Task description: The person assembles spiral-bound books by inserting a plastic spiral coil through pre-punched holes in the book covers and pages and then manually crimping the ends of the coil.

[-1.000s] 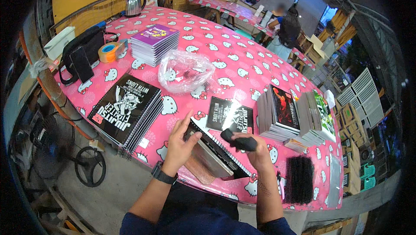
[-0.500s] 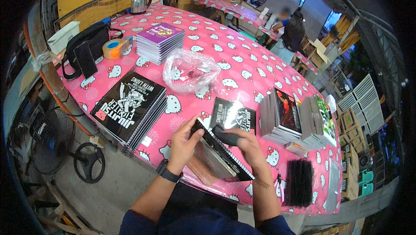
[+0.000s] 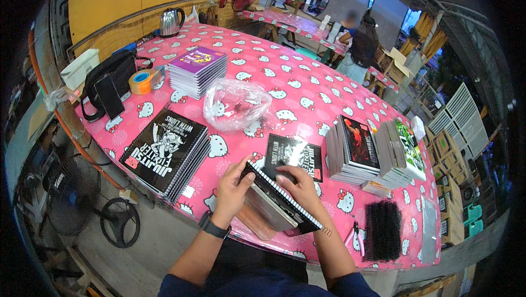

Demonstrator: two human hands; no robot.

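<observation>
A black-covered spiral notebook (image 3: pixel 285 201) is tilted on edge over the table's near side, pages toward me. My left hand (image 3: pixel 231 190) grips its upper end, thumb in front. My right hand (image 3: pixel 302 190) is closed around the coil side, fingertips at the binding; a dark piece by those fingertips is hard to make out. A loose end of black coil (image 3: pixel 327 232) sticks out at the notebook's lower right corner, beside my right forearm. Under the notebook lies a brown wooden block (image 3: pixel 256 221). Just beyond, a black notebook with white artwork (image 3: pixel 293 154) lies flat.
Black notebooks (image 3: pixel 164 149) are stacked at left, purple ones (image 3: pixel 197 69) behind. A clear plastic bag (image 3: pixel 235 105) lies mid-table. At right are more book stacks (image 3: pixel 356 149), black coils (image 3: pixel 382 231) and pink-handled pliers (image 3: pixel 357 238). A person (image 3: pixel 361 45) sits at the far table.
My right hand has come down closer against the notebook's binding, and the dark piece at its fingers shows less. The coil end sticks out less. The view has shifted slightly.
</observation>
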